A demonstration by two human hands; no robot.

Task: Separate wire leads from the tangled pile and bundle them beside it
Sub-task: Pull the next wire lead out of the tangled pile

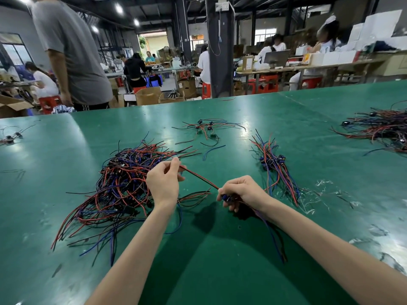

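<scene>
As hands (164, 183) (240, 192) stretch a lead (200, 178), pile (123, 181) and bundle (275, 166) lie apart

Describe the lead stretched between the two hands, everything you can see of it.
The lead is a thin red wire and a black wire running side by side, plastic-insulated by the look. It is pulled straight, sloping from the left hand, which pinches it close to the tangled pile, down to the right hand, which grips it at a blue connector. Whether its far end is free of the pile cannot be told.

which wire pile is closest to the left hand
The big tangled pile; the left hand overlaps its right edge, while the others sit apart.
</scene>
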